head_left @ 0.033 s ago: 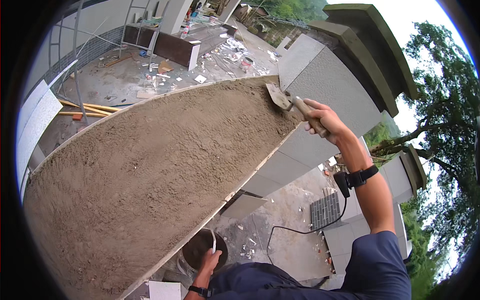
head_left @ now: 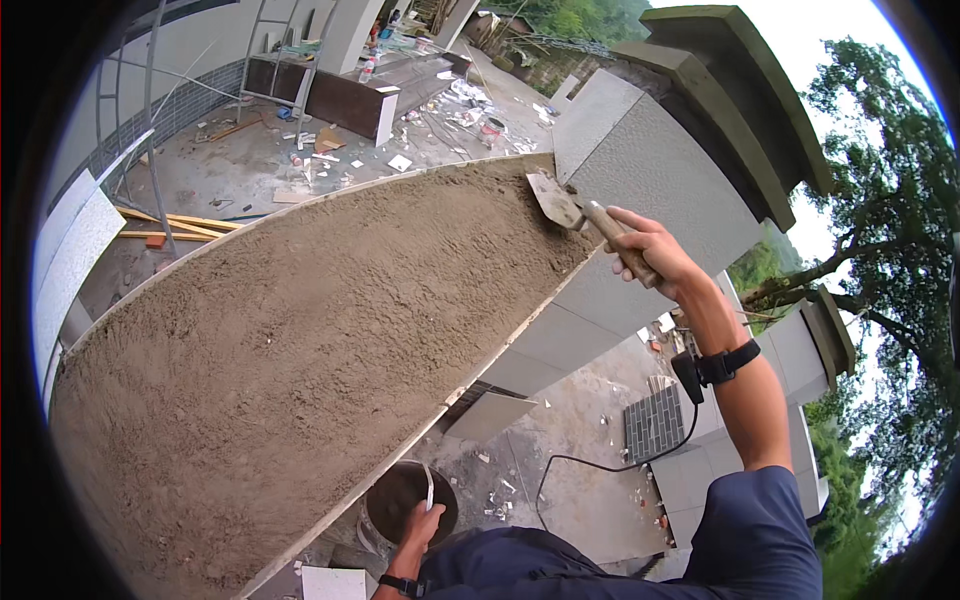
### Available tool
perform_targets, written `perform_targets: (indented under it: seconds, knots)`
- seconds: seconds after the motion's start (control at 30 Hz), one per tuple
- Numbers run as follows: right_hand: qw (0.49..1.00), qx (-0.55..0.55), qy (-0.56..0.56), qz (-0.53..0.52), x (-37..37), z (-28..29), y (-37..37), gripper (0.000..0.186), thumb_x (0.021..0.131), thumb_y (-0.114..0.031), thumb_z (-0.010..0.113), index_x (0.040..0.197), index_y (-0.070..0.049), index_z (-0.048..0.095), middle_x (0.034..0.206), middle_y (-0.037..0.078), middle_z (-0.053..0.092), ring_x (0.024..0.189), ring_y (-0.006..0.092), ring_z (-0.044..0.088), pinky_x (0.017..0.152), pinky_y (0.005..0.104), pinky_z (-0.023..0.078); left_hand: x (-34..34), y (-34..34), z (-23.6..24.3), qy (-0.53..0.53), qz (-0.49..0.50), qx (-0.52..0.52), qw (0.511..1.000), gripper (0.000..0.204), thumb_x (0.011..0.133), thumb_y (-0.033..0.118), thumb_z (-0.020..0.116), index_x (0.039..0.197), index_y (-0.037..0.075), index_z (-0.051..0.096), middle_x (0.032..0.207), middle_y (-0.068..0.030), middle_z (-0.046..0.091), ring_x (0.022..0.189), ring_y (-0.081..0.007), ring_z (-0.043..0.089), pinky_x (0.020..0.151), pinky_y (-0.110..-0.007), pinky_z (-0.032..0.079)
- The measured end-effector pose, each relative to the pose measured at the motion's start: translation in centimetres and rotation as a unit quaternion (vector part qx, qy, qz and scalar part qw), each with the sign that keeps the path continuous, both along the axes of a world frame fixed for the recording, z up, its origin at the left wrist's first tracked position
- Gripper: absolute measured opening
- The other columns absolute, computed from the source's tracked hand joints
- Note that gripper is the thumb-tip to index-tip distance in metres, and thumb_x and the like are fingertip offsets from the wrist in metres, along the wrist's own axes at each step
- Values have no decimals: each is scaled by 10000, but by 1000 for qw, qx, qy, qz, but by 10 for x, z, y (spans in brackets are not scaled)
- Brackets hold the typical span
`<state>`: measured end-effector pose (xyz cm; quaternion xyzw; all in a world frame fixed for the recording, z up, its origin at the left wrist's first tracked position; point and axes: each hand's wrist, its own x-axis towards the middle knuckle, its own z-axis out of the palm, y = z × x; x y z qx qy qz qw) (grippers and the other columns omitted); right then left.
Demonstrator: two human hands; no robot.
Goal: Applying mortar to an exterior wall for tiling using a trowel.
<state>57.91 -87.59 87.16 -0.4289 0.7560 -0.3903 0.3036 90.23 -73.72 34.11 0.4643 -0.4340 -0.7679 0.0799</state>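
Trowel point(head_left: 560, 203) gripped in right hand point(head_left: 650, 250), blade pointing up-left over mortar bed point(head_left: 300, 340) (left hand point(head_left: 420, 522) holds bucket point(head_left: 395, 495) handle)

The right hand point(head_left: 645, 250) sits slightly lower than before, and its trowel point(head_left: 556, 200) lies a touch further left on the far end of the mortar bed point(head_left: 300, 340), with the blade tilted a little differently.
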Motion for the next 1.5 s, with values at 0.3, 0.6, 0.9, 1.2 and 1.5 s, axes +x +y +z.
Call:
perform_targets:
  seconds: [0.3,0.6,0.9,1.2,1.5]
  knots:
    - [998,12,-40,51,-41,-22,71,593,898,-40,467,1467,-37,302,933,102,544,632,134,591,523,252,511,5,8,11,-16,-32,30,999,203,847,263,604,840,69,544,658,2,491,514,-86,467,424,-235,346]
    - [999,1,-44,-12,-118,-20,108,595,879,-34,451,1459,-33,319,891,91,545,611,144,590,502,264,508,-1,16,32,-43,-56,58,996,171,869,232,597,890,65,565,668,2,496,510,-79,447,420,-228,324]
    - [999,5,-38,-27,-144,-11,133,594,865,-23,456,1446,-10,333,893,116,552,599,150,595,494,258,516,-7,23,40,-55,-54,37,996,192,869,247,592,880,56,578,682,-8,516,525,-90,466,434,-234,346]
    - [996,-8,-82,-16,-139,-15,159,576,884,-27,455,1447,-25,336,925,126,573,616,144,601,505,248,512,-21,28,48,-45,-64,30,997,207,876,252,584,890,45,581,700,-19,533,534,-96,482,442,-234,369]
    - [978,-71,-194,-34,-142,-7,192,593,910,-77,472,1462,-19,264,909,132,587,580,147,585,485,248,499,-30,24,41,-53,-93,25,994,186,876,240,581,888,55,578,690,-3,511,533,-82,461,441,-222,352]
